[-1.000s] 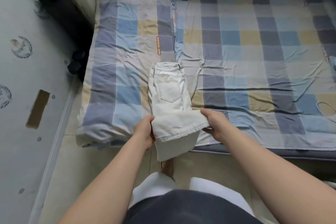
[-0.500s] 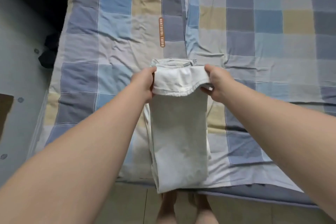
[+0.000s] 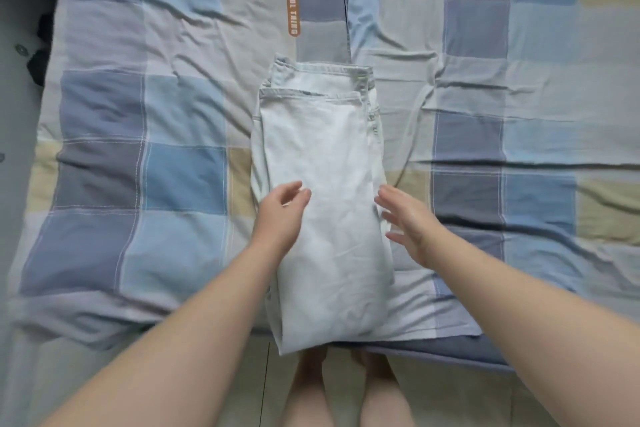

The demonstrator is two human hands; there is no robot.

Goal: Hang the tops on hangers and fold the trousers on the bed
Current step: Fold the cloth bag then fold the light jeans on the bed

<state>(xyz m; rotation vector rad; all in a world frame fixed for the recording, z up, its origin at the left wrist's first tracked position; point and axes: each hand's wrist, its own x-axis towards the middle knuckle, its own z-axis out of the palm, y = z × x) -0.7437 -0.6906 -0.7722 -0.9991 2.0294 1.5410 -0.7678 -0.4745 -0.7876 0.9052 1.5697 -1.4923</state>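
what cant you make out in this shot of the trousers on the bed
1. Head view: the lower layers of the pale trousers, covered by the layer folded on top.
2. Head view: whether the left hand and right hand touch the cloth, because of motion blur.
3. Head view: a dark thing beside the bed, cut off by the left edge and too dim to name.
4. Head view: the feet, partly hidden by the trousers' overhanging end.

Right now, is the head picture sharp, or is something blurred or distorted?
Head view: soft, even light, no glare; the trousers look fairly sharp; the left hand and right hand show slight motion blur; the wide lens stretches the forearms near the bottom corners.
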